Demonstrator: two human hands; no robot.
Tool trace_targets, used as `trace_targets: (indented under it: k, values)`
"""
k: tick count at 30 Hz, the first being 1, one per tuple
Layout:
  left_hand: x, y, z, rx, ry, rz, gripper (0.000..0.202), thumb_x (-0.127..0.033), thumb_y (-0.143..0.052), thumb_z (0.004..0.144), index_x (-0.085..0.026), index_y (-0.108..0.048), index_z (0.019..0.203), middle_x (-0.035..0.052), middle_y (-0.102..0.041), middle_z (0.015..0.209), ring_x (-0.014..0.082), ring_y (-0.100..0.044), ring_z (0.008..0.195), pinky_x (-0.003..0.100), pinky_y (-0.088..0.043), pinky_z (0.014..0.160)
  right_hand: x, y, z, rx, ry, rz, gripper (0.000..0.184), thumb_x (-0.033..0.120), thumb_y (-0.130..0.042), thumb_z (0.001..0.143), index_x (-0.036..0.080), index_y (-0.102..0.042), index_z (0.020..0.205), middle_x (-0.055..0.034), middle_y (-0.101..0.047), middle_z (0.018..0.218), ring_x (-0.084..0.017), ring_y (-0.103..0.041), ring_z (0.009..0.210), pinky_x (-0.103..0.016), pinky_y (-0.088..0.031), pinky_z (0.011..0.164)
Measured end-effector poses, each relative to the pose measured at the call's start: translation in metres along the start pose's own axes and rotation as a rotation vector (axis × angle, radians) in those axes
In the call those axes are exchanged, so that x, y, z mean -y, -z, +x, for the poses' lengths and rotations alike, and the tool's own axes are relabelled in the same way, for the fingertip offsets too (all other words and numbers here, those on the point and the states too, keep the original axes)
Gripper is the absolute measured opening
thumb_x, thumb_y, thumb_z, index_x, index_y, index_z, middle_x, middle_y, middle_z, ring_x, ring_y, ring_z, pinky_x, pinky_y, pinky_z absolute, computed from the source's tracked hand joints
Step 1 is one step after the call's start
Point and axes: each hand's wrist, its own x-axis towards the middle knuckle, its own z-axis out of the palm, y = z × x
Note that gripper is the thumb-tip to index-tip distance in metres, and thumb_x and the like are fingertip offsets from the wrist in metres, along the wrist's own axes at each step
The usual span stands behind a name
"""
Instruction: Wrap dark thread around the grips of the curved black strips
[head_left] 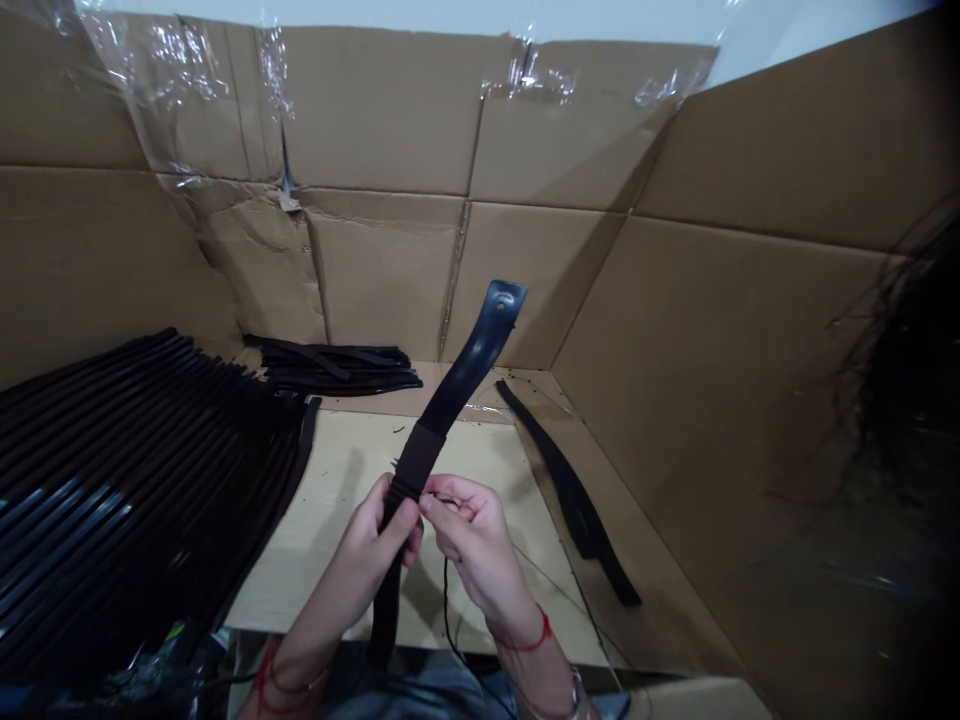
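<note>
Starting on the far left, a big stack of black straps (112,480) fans out across the corner, with clear tape (187,70) shining up on the cardboard wall (390,120) beyond it. Just along, at the back, a smaller pile of straps (330,365) sits close to that wall.

Now to the centre, where the action is! The left hand (367,560), a red string (268,680) at its wrist, has its fingers (401,515) curled tight around a black strap (469,375). That strap tilts up over a pale board (330,500), holed tip high, with a brown wrapped band (416,465) just above the grip.

Right beside it, the right hand (472,540) comes in close, its fingers (442,505) pinched narrowly on a thin black thread (446,600) that trails down across the board. There's a red cord (525,640) and a metal bangle (576,695) on that wrist.

Further right, a lone strap (574,490) lies on the cardboard, well apart from the hands, and dark strands of hair (892,340) hang in at the edge of the view.
</note>
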Motion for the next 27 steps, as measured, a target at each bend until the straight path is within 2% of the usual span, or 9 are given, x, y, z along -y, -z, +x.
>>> trace_targets:
  k: [3,6,8,10,13,16,19,23,27]
  values:
    - [0.000,-0.001,-0.008,0.049,0.065,-0.122,0.056,-0.062,-0.062,0.079,-0.013,-0.047,0.102,-0.0099,-0.033,0.054,0.0028,-0.023,0.042,0.015,-0.021,0.040,-0.006,-0.001,-0.001,-0.031,-0.029,0.035,0.038,0.036,-0.086,0.072,0.008,-0.070,0.093,0.0028,-0.052,0.060,0.003,-0.021,0.038,-0.008,-0.015,0.034]
    - [0.003,0.005,-0.011,0.263,0.117,-0.280,0.059,-0.071,-0.051,0.081,-0.015,-0.047,0.099,-0.0111,-0.030,0.049,0.0022,-0.016,0.034,0.016,-0.015,0.034,-0.003,-0.001,0.000,0.073,-0.083,0.052,0.045,0.033,-0.089,0.067,0.011,-0.070,0.102,0.0011,-0.057,0.066,-0.001,-0.044,0.047,-0.006,-0.034,0.043]
    - [0.007,0.009,-0.009,0.386,0.125,-0.306,0.067,-0.077,-0.045,0.079,-0.014,-0.048,0.103,-0.0111,-0.030,0.047,0.0026,-0.016,0.031,0.017,-0.014,0.032,0.003,-0.003,0.000,0.139,-0.079,-0.007,0.041,0.033,-0.089,0.067,0.009,-0.070,0.095,-0.0041,-0.063,0.073,-0.008,-0.059,0.063,-0.011,-0.048,0.057]
    - [0.010,0.010,-0.006,0.438,0.141,-0.251,0.076,-0.081,-0.039,0.077,-0.012,-0.049,0.108,-0.0087,-0.037,0.048,0.0035,-0.023,0.031,0.017,-0.017,0.033,0.008,-0.005,0.000,0.154,-0.063,-0.100,0.036,0.036,-0.085,0.071,0.007,-0.068,0.082,-0.0075,-0.065,0.072,-0.013,-0.064,0.064,-0.015,-0.052,0.058]
    - [0.014,0.005,-0.002,0.266,0.097,-0.115,0.068,-0.073,-0.045,0.082,-0.012,-0.048,0.111,-0.0028,-0.049,0.057,0.0068,-0.043,0.043,0.018,-0.032,0.043,0.008,-0.010,-0.002,0.038,-0.042,-0.203,0.040,0.045,-0.078,0.077,0.008,-0.064,0.084,-0.0055,-0.062,0.066,-0.015,-0.060,0.043,-0.018,-0.046,0.038]
    - [0.014,-0.002,-0.003,0.035,0.063,-0.122,0.057,-0.065,-0.057,0.081,-0.014,-0.048,0.104,-0.0051,-0.045,0.059,0.0052,-0.039,0.048,0.016,-0.030,0.045,0.005,-0.013,-0.003,-0.054,-0.010,-0.225,0.046,0.051,-0.077,0.075,0.009,-0.063,0.088,-0.0037,-0.060,0.066,-0.013,-0.055,0.041,-0.020,-0.044,0.036]
    - [0.009,-0.003,-0.011,0.018,0.147,-0.208,0.059,-0.071,-0.056,0.078,-0.014,-0.047,0.091,-0.0081,-0.036,0.055,0.0026,-0.026,0.042,0.016,-0.018,0.040,0.006,-0.012,-0.004,-0.038,0.041,-0.242,0.042,0.048,-0.077,0.077,0.009,-0.066,0.087,-0.0015,-0.056,0.062,-0.009,-0.048,0.048,-0.016,-0.038,0.040]
    - [0.002,0.001,-0.018,0.043,0.171,-0.207,0.060,-0.074,-0.052,0.078,-0.014,-0.046,0.080,-0.0071,-0.037,0.051,0.0024,-0.027,0.039,0.017,-0.019,0.040,0.010,-0.010,-0.008,0.079,0.046,-0.259,0.038,0.047,-0.073,0.081,0.010,-0.063,0.076,-0.0005,-0.052,0.059,-0.007,-0.042,0.048,-0.014,-0.031,0.040]
    - [0.003,-0.002,-0.018,-0.016,0.221,-0.203,0.066,-0.079,-0.051,0.074,-0.012,-0.049,0.079,-0.0048,-0.040,0.054,0.0035,-0.033,0.043,0.017,-0.021,0.042,0.001,-0.016,-0.015,-0.102,0.152,-0.308,0.040,0.048,-0.072,0.081,0.011,-0.060,0.072,-0.0025,-0.055,0.057,-0.010,-0.050,0.048,-0.016,-0.039,0.043]
